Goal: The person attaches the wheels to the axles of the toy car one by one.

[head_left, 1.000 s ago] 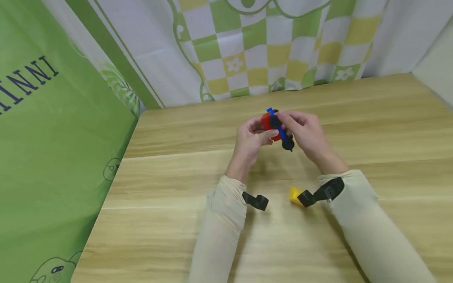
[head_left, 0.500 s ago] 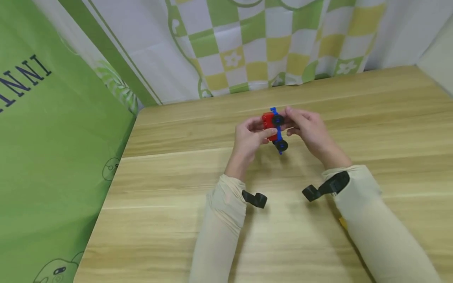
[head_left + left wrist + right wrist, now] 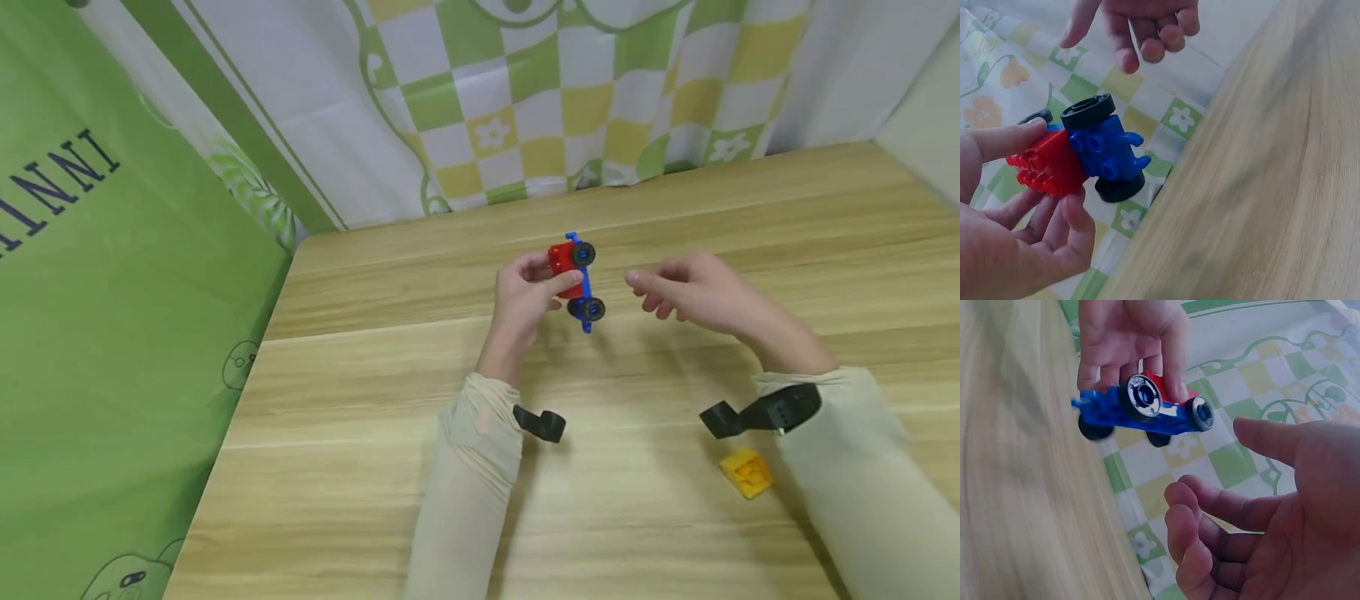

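My left hand [image 3: 521, 300] pinches a toy car by its red brick [image 3: 1054, 164], thumb on one side and fingers on the other. Below the red studs runs a blue wheeled base [image 3: 1110, 409] with black wheels [image 3: 594, 309], hooked at one end. The car is held tipped on its side, over the wooden table. To the right, my right hand [image 3: 693, 292] is apart from the car, fingers loosely bent and nothing in them. A yellow brick [image 3: 747, 473] lies on the table, close to the right sleeve, its hollow side showing.
The wooden table [image 3: 360, 467] reaches back to a checked green and yellow curtain [image 3: 540, 117]. A green cloth [image 3: 135, 350] hangs along the left edge. Black camera mounts [image 3: 772, 410] stick out from both wrists.
My right hand has let go of the car and drawn back to the right. The left hand keeps its grip as the car turns slightly. The yellow brick has come out from behind the right arm.
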Demonstrator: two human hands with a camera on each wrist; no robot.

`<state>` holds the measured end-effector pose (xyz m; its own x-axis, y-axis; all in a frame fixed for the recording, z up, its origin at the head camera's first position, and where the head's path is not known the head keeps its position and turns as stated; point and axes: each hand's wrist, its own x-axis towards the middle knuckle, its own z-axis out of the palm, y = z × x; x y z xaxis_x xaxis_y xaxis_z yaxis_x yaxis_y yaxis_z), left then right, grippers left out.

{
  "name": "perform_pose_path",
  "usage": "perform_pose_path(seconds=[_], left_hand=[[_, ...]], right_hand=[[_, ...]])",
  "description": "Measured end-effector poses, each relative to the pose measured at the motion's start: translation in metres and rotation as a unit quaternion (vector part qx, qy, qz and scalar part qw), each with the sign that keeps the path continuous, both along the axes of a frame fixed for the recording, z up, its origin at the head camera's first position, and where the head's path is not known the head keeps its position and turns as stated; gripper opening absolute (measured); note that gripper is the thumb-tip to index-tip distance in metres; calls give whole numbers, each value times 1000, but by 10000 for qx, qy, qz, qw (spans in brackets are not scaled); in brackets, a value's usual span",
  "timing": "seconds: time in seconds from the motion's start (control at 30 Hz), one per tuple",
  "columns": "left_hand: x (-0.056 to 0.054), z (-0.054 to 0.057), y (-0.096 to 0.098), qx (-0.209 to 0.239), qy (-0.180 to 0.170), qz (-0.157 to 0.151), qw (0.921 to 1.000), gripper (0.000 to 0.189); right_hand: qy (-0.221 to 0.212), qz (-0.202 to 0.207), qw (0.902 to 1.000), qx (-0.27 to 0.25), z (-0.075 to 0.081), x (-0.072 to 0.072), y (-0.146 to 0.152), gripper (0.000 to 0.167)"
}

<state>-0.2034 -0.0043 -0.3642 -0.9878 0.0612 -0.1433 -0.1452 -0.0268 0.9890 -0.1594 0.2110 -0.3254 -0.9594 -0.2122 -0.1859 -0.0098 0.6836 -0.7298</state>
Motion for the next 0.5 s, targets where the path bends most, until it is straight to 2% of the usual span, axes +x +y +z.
perform_pose_path(seconds=[0.1, 0.17, 0.2, 0.27, 0.33, 0.4, 0.5], left_hand=[[0, -2, -1, -747, -45, 119, 9971, 37], [1, -5, -1, -1487, -108, 162, 9887, 39], [2, -7, -1, -1888, -124, 157, 9818, 40], [5, -11, -1, -2652, -130, 100, 9641, 41], [7, -16, 0, -3328, -6, 32, 9430, 42], [9, -20, 1, -3879, 195, 4, 9215, 42], [11, -26, 4, -4475, 447, 35, 8932, 42]], right_hand=[[-213, 122, 9996, 162, -6, 1, 3, 64], [-309, 112, 9991, 272, -11, 1, 3, 66], [-335, 93, 9987, 360, -14, 1, 2, 68], [-267, 3, 9978, 602, -21, 2, -1, 74], [-106, -118, 9958, 896, -27, 2, -4, 83], [94, -202, 9918, 1257, -32, 1, -7, 93], [279, -259, 9862, 1613, -38, -1, -8, 103]])
